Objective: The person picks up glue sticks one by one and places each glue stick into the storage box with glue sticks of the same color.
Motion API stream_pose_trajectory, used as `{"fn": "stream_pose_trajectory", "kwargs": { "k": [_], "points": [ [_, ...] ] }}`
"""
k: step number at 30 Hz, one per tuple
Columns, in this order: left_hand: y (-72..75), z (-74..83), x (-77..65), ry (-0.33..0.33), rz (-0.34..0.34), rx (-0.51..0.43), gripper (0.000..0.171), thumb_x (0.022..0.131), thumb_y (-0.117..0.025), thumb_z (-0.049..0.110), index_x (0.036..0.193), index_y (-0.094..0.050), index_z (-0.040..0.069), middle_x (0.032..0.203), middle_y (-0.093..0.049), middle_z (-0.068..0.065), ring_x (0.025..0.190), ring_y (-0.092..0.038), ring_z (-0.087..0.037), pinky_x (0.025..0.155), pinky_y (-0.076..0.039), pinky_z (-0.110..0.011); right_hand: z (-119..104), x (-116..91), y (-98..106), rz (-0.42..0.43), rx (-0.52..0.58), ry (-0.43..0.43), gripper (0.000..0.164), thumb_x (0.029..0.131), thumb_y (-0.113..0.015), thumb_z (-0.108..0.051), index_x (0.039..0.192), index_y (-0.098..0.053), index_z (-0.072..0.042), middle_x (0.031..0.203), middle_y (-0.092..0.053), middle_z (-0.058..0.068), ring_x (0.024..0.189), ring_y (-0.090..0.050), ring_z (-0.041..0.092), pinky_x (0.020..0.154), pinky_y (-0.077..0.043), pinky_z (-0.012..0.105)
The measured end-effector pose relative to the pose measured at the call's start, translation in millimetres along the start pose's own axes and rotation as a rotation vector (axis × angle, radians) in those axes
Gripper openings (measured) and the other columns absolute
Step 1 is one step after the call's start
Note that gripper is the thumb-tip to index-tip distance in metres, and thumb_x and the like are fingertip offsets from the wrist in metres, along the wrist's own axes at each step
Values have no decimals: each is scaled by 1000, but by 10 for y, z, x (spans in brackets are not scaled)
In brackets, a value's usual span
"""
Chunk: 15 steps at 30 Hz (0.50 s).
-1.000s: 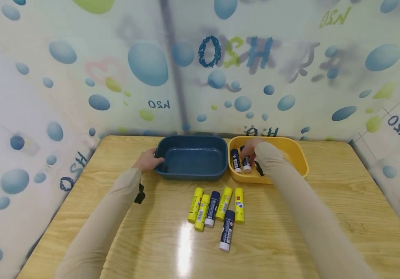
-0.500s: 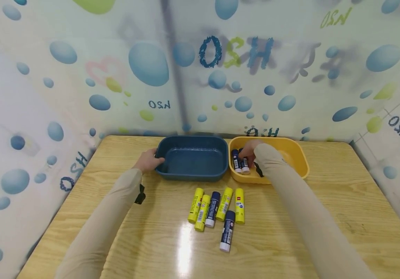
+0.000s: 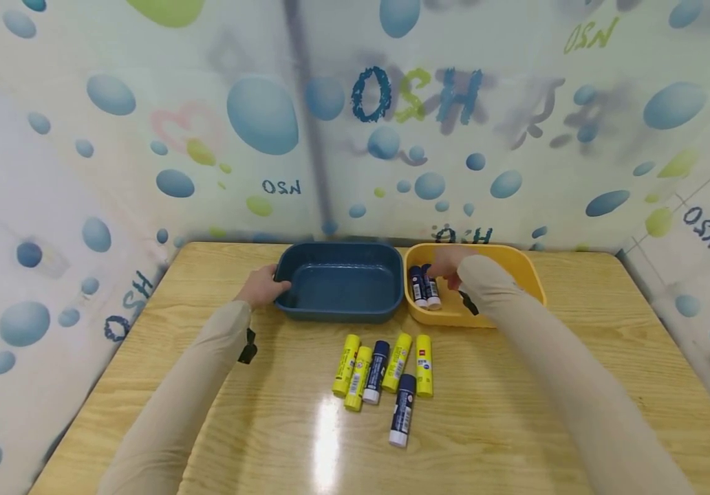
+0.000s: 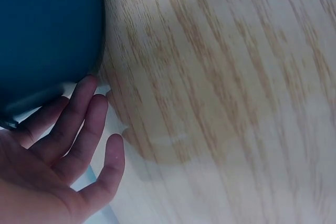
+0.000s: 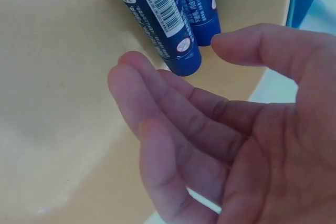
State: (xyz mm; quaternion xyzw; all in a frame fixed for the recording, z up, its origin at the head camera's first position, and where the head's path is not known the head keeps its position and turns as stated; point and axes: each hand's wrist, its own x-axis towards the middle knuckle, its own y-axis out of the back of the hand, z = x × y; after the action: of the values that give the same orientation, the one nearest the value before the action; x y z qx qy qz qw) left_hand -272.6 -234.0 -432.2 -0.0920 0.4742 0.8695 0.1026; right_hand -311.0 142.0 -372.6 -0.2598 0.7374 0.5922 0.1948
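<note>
Right hand spread and holding nothing, just beside two navy glue sticks at the left end of the yellow tray; left hand grips the blue tray rim.

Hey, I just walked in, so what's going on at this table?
Someone's left grip holds the near-left end of the blue tray. Their right grip is open inside the yellow tray, by two navy glue sticks lying there. In front of the trays, four yellow glue sticks and two other navy sticks lie on the table.
</note>
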Motion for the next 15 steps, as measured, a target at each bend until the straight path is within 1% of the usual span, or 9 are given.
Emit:
{"fn": "stream_pose_trajectory", "kwargs": {
  "k": [3,6,10,15],
  "points": [
    [0,-8,9,3,2,2,62,98,-51,22,143,-30,-14,140,-39,-34,128,-38,-47,102,-33,-53,-9,-99,6,13,-54,33,38,98,-54,-29,114,-63,4,95,-66,15,72,-65,21,58,-50,24],
    [-3,-19,20,8,3,5,62,98,-51,23,143,-30,-14,141,-39,-34,129,-38,-47,103,-33,-53,-18,-183,-3,29,-128,82,36,98,-55,-32,103,-67,2,81,-68,11,68,-64,19,56,-47,25],
    [-8,-25,34,3,5,9,62,97,-52,23,143,-31,-14,139,-40,-34,127,-39,-47,102,-34,-53,-34,-303,-49,46,-167,112,33,96,-56,-32,93,-68,-1,77,-67,8,70,-63,20,58,-44,27],
    [-8,-14,27,5,1,9,61,98,-52,22,142,-32,-14,138,-41,-34,127,-40,-47,102,-35,-53,-64,-433,-108,56,-208,151,29,95,-59,-30,90,-68,-3,75,-64,6,74,-62,23,61,-42,29]
  ]
}}
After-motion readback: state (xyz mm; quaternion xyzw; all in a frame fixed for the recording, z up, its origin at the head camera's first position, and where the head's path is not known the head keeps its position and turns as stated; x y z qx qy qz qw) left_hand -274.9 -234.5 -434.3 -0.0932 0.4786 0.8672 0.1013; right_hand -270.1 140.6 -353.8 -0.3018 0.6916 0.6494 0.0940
